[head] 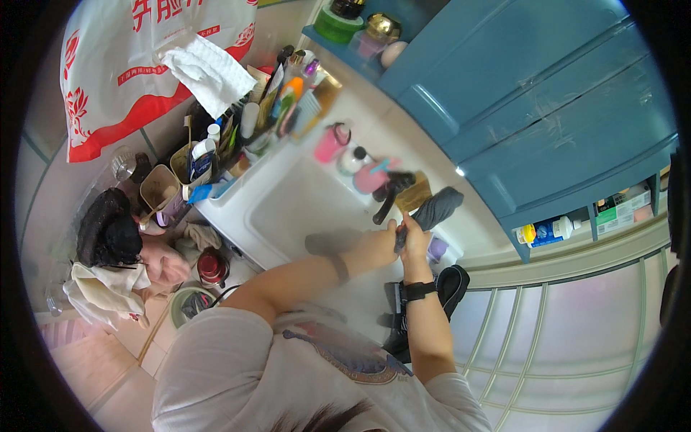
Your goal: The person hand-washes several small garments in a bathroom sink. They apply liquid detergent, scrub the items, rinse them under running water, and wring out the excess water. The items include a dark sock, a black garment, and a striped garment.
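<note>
A dark grey knitted cloth (440, 208), possibly a sock, is gripped between my two hands over the right side of a white sink (280, 200). My right hand (414, 240) closes around its middle, with a bunched end sticking out to the upper right. My left hand (386, 244) is blurred and meets the lower end of the cloth, its fingers partly hidden. Just beyond my hands stands a black faucet (391, 197). A blurred grey shape (326, 243) shows beside my left forearm; whether it is cloth or shadow I cannot tell.
Pink bottles (332, 143) line the sink's back ledge. Cups with toothbrushes (162, 189) and crowded toiletries (291, 97) stand left. A blue cabinet (513, 108) rises behind. Black items (453, 283) lie by my right wrist. A printed plastic bag (119, 70) hangs upper left.
</note>
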Demonstrator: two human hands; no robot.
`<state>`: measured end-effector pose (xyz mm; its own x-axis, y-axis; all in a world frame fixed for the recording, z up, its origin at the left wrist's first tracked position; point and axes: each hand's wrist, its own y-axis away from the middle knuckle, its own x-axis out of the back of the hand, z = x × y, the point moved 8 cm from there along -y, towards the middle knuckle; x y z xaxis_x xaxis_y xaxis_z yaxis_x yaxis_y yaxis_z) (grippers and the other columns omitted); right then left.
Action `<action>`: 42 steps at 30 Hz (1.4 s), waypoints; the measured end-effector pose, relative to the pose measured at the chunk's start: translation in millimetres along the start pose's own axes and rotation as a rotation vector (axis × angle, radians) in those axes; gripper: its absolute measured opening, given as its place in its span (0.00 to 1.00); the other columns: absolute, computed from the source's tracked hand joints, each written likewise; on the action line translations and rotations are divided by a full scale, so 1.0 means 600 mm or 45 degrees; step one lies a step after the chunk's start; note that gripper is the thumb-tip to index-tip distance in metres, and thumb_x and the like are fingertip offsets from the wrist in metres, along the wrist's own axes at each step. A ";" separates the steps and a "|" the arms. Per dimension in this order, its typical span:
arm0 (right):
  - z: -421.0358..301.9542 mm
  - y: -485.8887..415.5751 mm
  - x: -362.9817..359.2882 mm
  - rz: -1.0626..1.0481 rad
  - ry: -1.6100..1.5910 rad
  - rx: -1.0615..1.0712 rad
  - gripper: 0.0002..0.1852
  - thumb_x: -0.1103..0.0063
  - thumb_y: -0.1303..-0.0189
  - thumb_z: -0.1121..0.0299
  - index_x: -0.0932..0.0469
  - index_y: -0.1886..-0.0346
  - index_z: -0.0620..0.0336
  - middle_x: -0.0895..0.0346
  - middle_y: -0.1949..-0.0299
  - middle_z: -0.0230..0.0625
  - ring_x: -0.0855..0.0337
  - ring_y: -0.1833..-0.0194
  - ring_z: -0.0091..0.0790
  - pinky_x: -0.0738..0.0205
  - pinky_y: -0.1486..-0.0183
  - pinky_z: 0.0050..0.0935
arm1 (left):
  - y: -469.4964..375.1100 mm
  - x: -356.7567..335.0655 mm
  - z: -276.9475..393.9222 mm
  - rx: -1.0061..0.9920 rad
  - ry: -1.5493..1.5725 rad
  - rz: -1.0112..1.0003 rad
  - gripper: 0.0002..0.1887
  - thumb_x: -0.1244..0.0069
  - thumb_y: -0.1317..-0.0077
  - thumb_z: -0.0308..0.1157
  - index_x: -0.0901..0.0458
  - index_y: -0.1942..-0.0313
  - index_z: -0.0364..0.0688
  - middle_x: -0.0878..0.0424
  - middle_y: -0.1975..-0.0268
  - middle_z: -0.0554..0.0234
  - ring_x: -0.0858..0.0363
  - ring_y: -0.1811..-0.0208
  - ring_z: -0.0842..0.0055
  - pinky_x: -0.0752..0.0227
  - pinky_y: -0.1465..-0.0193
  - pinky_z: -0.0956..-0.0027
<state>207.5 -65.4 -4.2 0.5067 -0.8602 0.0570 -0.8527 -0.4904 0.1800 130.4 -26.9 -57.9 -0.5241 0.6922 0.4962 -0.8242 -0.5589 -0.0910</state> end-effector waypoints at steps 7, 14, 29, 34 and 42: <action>0.013 0.017 -0.009 -0.262 -0.313 -0.151 0.11 0.35 0.43 0.68 0.28 0.63 0.60 0.25 0.68 0.33 0.24 0.67 0.28 0.28 0.62 0.28 | 0.011 0.062 0.021 -0.116 -0.055 0.159 0.13 0.48 0.48 0.31 0.26 0.63 0.36 0.17 0.69 0.48 0.16 0.65 0.56 0.27 0.61 0.55; -0.104 0.099 0.065 -0.165 0.822 1.164 0.46 0.39 0.58 0.80 0.49 0.31 0.60 0.54 0.31 0.55 0.51 0.29 0.52 0.56 0.28 0.49 | 0.001 0.136 0.023 -0.110 0.688 -0.259 0.20 0.47 0.54 0.26 0.23 0.57 0.35 0.21 0.68 0.57 0.21 0.66 0.69 0.30 0.63 0.65; -0.256 0.214 -0.068 -0.456 1.568 2.875 0.22 0.30 0.50 0.65 0.27 0.52 0.37 0.26 0.52 0.32 0.27 0.44 0.41 0.48 0.35 0.46 | 0.057 0.126 0.149 -0.227 1.131 -1.148 0.14 0.45 0.56 0.27 0.24 0.66 0.44 0.28 0.71 0.70 0.29 0.65 0.80 0.39 0.60 0.77; -0.272 0.197 -0.100 -0.818 1.602 2.560 0.16 0.42 0.61 0.71 0.24 0.63 0.51 0.26 0.66 0.32 0.24 0.61 0.36 0.31 0.55 0.37 | 0.016 0.095 0.105 -0.255 0.724 -0.977 0.19 0.39 0.54 0.27 0.22 0.59 0.38 0.19 0.62 0.63 0.24 0.60 0.76 0.29 0.56 0.68; -0.149 0.069 -0.078 -0.539 2.262 1.322 0.12 0.40 0.60 0.69 0.26 0.68 0.59 0.22 0.76 0.46 0.19 0.73 0.52 0.25 0.65 0.42 | -0.016 0.113 0.034 -0.230 0.116 0.265 0.22 0.45 0.51 0.32 0.29 0.54 0.39 0.18 0.71 0.47 0.18 0.65 0.51 0.27 0.60 0.52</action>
<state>159.8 -32.9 88.6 -0.3468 0.0183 0.9378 -0.1012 -0.9947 -0.0180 107.2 16.2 -5.9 -0.6963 0.6137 0.3721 -0.7175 -0.6083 -0.3393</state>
